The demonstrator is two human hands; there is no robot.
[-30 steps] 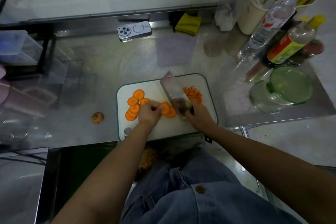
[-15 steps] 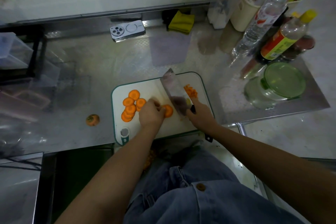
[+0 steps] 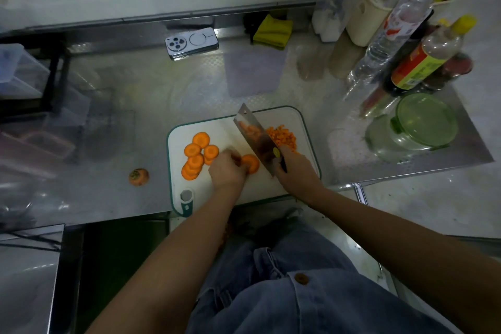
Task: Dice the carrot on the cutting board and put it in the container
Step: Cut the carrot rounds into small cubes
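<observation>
One cutting board sits on your counter, the lidded glass container off its right side. Your right hand grips the cleaver, blade angled across the board's middle; your left hand holds a carrot slice down at the board's centre. More slices lie on the board's left part, diced carrot on its right.

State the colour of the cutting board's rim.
Dark green, edging the white cutting board; head view.

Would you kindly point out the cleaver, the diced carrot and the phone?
cleaver (image 3: 255, 140), head view, flat of the blade.
diced carrot (image 3: 282, 137), head view, middle of the pile.
phone (image 3: 191, 43), head view, its back.
</observation>
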